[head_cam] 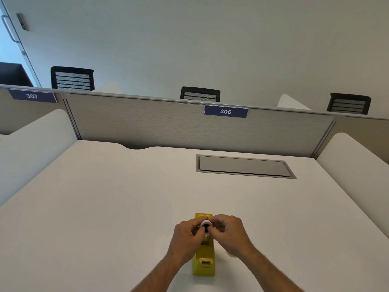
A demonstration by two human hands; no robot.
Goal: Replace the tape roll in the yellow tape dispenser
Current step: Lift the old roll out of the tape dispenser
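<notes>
The yellow tape dispenser (204, 262) lies lengthwise on the white desk (105, 207), near the front edge. Just above its middle, both hands hold a small white tape roll (205, 225) with a dark core. My left hand (187, 233) grips the roll from the left and my right hand (230, 232) grips it from the right. The fingers hide most of the roll and the dispenser's middle. A pale round object (229, 254), partly hidden, shows under my right wrist beside the dispenser.
A grey cable hatch (244, 166) is set into the desk at the back right. A grey partition (168, 121) with a "306" label (225, 111) closes the far side, and white side panels flank the desk. Black chairs stand beyond.
</notes>
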